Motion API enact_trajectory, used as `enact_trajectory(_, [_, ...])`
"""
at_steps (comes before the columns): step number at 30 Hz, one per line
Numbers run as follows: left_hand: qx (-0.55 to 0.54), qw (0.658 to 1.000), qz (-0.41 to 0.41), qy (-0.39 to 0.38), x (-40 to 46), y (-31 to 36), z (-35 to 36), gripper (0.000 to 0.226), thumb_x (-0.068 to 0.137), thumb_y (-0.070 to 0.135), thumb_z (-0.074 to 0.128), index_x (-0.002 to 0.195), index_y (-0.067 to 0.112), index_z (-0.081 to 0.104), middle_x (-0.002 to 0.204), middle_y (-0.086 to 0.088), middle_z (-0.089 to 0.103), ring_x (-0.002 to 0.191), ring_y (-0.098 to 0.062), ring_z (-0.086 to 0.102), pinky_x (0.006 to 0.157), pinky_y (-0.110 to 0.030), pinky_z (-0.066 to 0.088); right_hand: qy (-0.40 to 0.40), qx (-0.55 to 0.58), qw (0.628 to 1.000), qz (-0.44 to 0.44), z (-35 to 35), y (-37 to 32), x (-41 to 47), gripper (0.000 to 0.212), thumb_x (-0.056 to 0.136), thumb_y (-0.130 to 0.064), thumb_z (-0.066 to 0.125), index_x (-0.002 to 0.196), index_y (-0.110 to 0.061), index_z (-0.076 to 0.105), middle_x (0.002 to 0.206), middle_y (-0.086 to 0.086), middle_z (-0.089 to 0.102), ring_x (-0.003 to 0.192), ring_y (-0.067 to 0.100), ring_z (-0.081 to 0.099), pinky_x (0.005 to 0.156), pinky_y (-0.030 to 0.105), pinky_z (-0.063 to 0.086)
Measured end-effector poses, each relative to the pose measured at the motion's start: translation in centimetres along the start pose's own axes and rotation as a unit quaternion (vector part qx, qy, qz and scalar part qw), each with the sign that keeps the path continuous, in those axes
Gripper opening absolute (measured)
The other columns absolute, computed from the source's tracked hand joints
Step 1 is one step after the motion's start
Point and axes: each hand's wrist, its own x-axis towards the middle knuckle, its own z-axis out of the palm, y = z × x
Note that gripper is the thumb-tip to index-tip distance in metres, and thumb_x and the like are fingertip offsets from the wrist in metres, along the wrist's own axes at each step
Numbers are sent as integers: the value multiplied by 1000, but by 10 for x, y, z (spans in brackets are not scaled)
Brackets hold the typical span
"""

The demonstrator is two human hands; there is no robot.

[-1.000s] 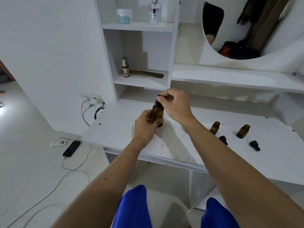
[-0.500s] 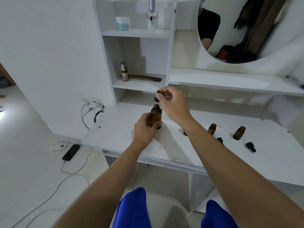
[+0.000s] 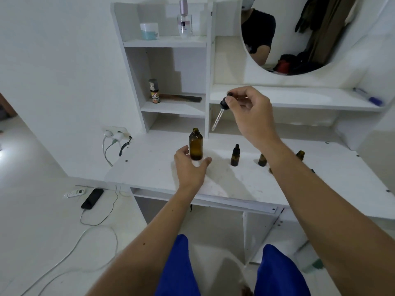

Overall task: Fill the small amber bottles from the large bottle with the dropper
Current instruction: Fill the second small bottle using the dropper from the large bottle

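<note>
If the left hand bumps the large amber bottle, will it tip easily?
Probably yes: the large amber bottle stands tall and narrow on the desk. It is uncapped, so contents could spill. It looks like glass, likely fragile. The left hand only cups its base.

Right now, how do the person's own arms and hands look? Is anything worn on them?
Both forearms are bare up to the frame's bottom edge; no sleeves show. The left hand and the right hand wear no gloves, and no rings, watch or bracelet are visible. The left forearm has a few small dark spots.

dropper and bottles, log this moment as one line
right hand: holds dropper lifted clear | left hand: open at large bottle base | large bottle: uncapped, upright
</note>
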Motion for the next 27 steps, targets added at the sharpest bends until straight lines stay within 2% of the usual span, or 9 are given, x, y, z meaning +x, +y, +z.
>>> enact_trajectory(3, [0,1000,11,16,-17,2,12,72,81,28,88,138,16,44,129,3,46,121,-19,54,108,-30,47,11,-5,1000,15,-29,11,-12,12,98,-15,71,109,-12,73,103,-7,76,97,2,73,87,13,55])
enact_trajectory(5, [-7,1000,6,8,-28,7,22,74,82,30,87,139,15,43,131,2,47,122,-18,54,106,-29,47,25,-11,999,30,-48,20,-20,10,98,-14,71,108,-13,72,101,-7,76,97,3,74,89,16,56])
enact_trajectory(9, [-31,997,20,-67,-54,20,51,73,84,28,85,143,17,43,135,2,55,118,-14,56,104,-29,50,50,-26,997,60,-82,38,-33,8,98,-14,71,106,-17,72,101,-5,78,99,7,75,95,23,58])
enact_trajectory(14, [-17,987,80,-141,-68,31,86,48,90,24,80,132,14,60,121,3,67,105,-10,64,100,-29,54,78,-60,991,88,-111,52,-40,13,99,-14,70,112,-10,73,96,-15,73,87,-14,69,83,6,52])
enact_trajectory(16, [-7,984,90,-156,-67,34,98,45,91,23,79,132,11,63,125,0,69,110,-12,65,102,-29,54,80,-73,990,90,-118,57,-41,14,100,-17,70,112,-12,72,99,-14,73,88,-15,68,83,6,51])
enact_trajectory(20, [6,984,85,-155,-59,38,117,56,93,25,77,142,7,56,140,-6,63,127,-18,61,103,-23,47,74,-73,989,101,-123,63,-43,12,101,-17,68,111,-14,71,95,-17,73,87,-15,68,81,5,50])
enact_trajectory(24, [21,978,102,-179,-48,41,128,61,93,26,77,147,8,52,144,-5,60,132,-17,57,112,-33,46,78,-67,988,114,-121,69,-40,10,101,-18,68,110,-14,70,92,-16,74,83,-17,68,76,2,48])
enact_trajectory(27, [19,976,108,-189,-40,41,134,56,93,24,77,143,10,56,140,-2,63,129,-15,59,111,-35,48,75,-60,988,118,-119,72,-37,14,101,-18,68,113,-11,72,95,-9,78,84,-13,70,77,4,49])
